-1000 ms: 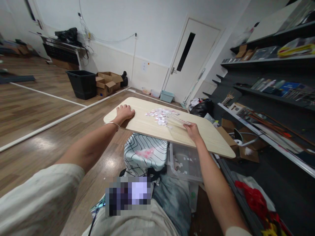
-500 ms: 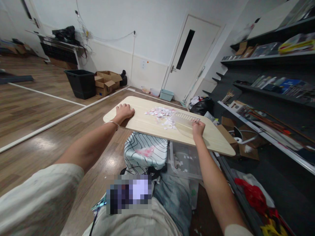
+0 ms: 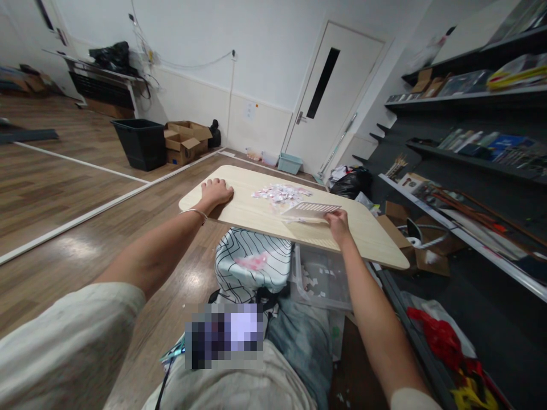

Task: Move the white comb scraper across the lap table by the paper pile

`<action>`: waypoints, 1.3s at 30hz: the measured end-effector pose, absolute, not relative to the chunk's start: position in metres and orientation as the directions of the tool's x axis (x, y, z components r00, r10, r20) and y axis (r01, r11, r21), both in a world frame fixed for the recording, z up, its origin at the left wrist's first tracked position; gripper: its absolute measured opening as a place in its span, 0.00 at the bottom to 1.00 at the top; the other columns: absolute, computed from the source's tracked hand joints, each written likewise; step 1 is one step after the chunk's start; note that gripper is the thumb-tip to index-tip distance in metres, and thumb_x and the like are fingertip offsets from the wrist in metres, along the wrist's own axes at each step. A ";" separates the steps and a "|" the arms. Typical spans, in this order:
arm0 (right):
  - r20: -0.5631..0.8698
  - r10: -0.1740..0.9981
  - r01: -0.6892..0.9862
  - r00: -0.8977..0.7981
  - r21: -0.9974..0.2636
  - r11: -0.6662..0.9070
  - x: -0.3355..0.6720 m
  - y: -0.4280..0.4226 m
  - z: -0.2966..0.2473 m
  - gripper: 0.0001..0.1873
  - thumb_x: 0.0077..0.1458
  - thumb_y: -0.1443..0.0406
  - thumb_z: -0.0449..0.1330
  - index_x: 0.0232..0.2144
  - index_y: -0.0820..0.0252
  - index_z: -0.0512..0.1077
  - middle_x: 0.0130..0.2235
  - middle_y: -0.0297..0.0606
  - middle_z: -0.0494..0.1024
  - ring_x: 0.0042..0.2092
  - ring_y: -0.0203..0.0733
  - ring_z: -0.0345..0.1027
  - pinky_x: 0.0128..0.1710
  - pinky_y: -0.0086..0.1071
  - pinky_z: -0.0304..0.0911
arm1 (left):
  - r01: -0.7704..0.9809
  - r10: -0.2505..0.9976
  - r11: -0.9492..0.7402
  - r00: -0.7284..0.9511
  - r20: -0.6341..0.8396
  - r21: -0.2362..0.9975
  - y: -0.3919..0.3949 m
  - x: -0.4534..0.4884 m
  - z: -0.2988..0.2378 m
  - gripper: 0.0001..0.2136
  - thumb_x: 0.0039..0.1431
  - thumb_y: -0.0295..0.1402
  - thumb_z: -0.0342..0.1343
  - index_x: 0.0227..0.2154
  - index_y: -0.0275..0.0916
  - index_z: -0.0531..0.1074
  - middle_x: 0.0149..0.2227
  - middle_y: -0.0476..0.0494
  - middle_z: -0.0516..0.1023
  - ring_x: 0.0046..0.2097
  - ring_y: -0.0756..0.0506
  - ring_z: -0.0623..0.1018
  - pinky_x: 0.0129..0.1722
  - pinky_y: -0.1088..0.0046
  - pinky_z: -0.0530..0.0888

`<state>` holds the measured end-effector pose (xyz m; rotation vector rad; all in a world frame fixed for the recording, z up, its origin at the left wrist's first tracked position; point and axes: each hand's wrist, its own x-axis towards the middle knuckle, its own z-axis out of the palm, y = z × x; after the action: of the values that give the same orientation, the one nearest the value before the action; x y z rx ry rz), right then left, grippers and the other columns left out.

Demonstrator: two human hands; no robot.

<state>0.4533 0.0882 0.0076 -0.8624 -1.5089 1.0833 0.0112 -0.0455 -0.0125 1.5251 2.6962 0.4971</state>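
My left hand rests on the left part of a pale wooden board, fingers spread over its surface and holding nothing. My right hand grips the right end of a thin, clear plastic piece with a row of slots. This slotted piece stands tilted over the board, and small white bits lie along its lower edge. Just beyond it is a loose heap of small white and pink paper-like pieces. Under the near edge of the board, a clear plastic bin holds several similar white pieces.
A patterned cloth-covered seat with a pink patch sits under the board's near edge. Dark shelves with supplies line the right side. A black bin and cardboard boxes stand at the back left.
My right hand has drawn the slotted plastic piece left and towards me, and some white bits have shifted from the heap's near side. My left hand has stayed in place.
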 end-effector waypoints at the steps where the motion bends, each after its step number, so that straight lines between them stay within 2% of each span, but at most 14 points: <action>1: 0.325 0.927 -0.010 -0.186 -0.944 0.328 0.453 0.087 0.009 0.10 0.30 0.62 0.67 0.21 0.54 0.70 0.26 0.28 0.74 0.34 0.37 0.67 0.37 0.30 0.68 | 0.835 0.835 0.476 -0.528 0.154 0.276 -0.045 0.011 -0.013 0.36 0.80 0.45 0.42 0.76 0.27 0.76 0.80 0.15 0.73 0.79 0.21 0.71 0.78 0.38 0.67; 7: 0.338 0.941 0.065 -0.007 -0.939 0.338 0.457 0.090 0.016 0.06 0.28 0.63 0.60 0.16 0.54 0.67 0.22 0.29 0.69 0.30 0.35 0.58 0.30 0.27 0.56 | 0.835 0.837 0.479 -0.527 0.145 0.272 -0.046 0.012 -0.012 0.37 0.80 0.45 0.41 0.77 0.24 0.75 0.80 0.14 0.72 0.80 0.21 0.70 0.78 0.40 0.68; 14: 0.484 0.853 0.124 0.197 -0.875 0.468 0.464 0.101 0.019 0.06 0.31 0.62 0.58 0.15 0.52 0.62 0.24 0.31 0.65 0.32 0.40 0.63 0.34 0.33 0.62 | 0.836 0.839 0.481 -0.527 0.139 0.265 -0.045 0.010 -0.013 0.37 0.81 0.46 0.41 0.77 0.27 0.75 0.81 0.15 0.72 0.80 0.21 0.70 0.78 0.41 0.68; 16: 0.497 0.850 0.123 0.177 -0.868 0.482 0.464 0.102 0.017 0.08 0.33 0.62 0.60 0.17 0.51 0.61 0.24 0.30 0.63 0.32 0.40 0.62 0.34 0.33 0.62 | 0.838 0.840 0.476 -0.523 0.145 0.267 -0.044 0.009 -0.014 0.36 0.80 0.46 0.41 0.77 0.27 0.76 0.80 0.15 0.72 0.80 0.21 0.70 0.78 0.40 0.68; 18: 0.487 0.870 0.103 0.080 -0.872 0.479 0.461 0.099 0.014 0.10 0.35 0.61 0.62 0.18 0.50 0.62 0.24 0.28 0.64 0.32 0.40 0.63 0.33 0.32 0.63 | 0.840 0.841 0.475 -0.521 0.145 0.264 -0.044 0.008 -0.015 0.37 0.80 0.47 0.41 0.77 0.26 0.76 0.80 0.15 0.72 0.80 0.21 0.70 0.77 0.40 0.68; 22: 0.406 0.883 0.094 -0.234 -0.895 0.436 0.456 0.088 0.008 0.10 0.36 0.59 0.69 0.20 0.49 0.71 0.25 0.31 0.76 0.34 0.44 0.72 0.40 0.38 0.74 | 0.840 0.842 0.474 -0.521 0.143 0.265 -0.044 0.008 -0.015 0.37 0.80 0.47 0.41 0.77 0.26 0.76 0.80 0.14 0.72 0.79 0.21 0.70 0.78 0.40 0.68; 25: 0.391 0.862 0.104 -0.324 -0.891 0.443 0.455 0.083 0.006 0.08 0.38 0.58 0.72 0.22 0.50 0.79 0.29 0.35 0.85 0.39 0.50 0.80 0.49 0.44 0.80 | 0.840 0.841 0.473 -0.520 0.147 0.265 -0.045 0.008 -0.015 0.37 0.80 0.47 0.41 0.76 0.25 0.76 0.80 0.14 0.72 0.79 0.20 0.70 0.78 0.39 0.68; 29: 0.386 0.859 0.109 -0.336 -0.890 0.442 0.456 0.083 0.004 0.08 0.38 0.58 0.75 0.25 0.50 0.83 0.32 0.36 0.90 0.40 0.51 0.83 0.50 0.45 0.82 | 0.840 0.839 0.471 -0.521 0.155 0.270 -0.045 0.009 -0.014 0.36 0.80 0.47 0.43 0.76 0.26 0.76 0.79 0.14 0.73 0.79 0.20 0.71 0.78 0.37 0.68; 34: 0.352 0.875 0.078 -0.331 -0.914 0.397 0.453 0.080 0.008 0.11 0.36 0.60 0.75 0.21 0.51 0.77 0.26 0.30 0.81 0.36 0.45 0.78 0.45 0.40 0.79 | 0.839 0.837 0.474 -0.524 0.157 0.267 -0.045 0.009 -0.014 0.36 0.80 0.47 0.42 0.76 0.27 0.77 0.79 0.14 0.74 0.79 0.20 0.71 0.78 0.37 0.67; 39: 0.381 0.924 0.104 -0.034 -0.918 0.382 0.451 0.075 0.021 0.04 0.31 0.66 0.62 0.15 0.54 0.69 0.22 0.28 0.70 0.31 0.37 0.62 0.33 0.31 0.62 | 0.832 0.831 0.480 -0.533 0.159 0.278 -0.045 0.009 -0.014 0.36 0.81 0.47 0.43 0.76 0.28 0.77 0.79 0.15 0.73 0.79 0.20 0.71 0.78 0.39 0.67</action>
<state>0.4514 0.0754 0.0214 -0.9819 -1.4576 0.8699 0.0092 -0.0449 -0.0136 1.5200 2.7048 0.5095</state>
